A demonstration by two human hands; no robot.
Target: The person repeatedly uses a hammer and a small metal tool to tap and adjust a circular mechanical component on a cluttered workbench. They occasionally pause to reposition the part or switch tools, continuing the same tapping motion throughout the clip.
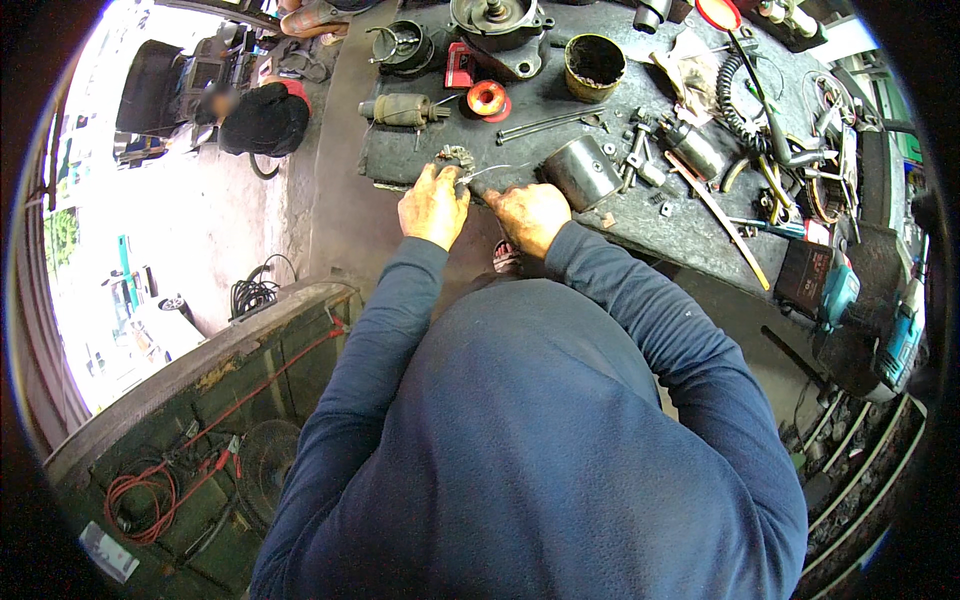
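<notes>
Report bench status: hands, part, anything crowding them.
Left hand at small metal part, near edge of workbench; exact grip unclear. Right hand alongside, hold unclear. Dark metal cylinder close by right hand.

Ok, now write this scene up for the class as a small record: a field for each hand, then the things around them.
Left hand: fingers at a small part; grip unclear
Right hand: fingers curled by the near edge of the bench; anything held is hidden
Beside right hand: dark cylinder
Beyond the hands: red box, brown pot
Bench, right side: coiled cable, yellow strip
Upper left: another person in a dark top
</notes>
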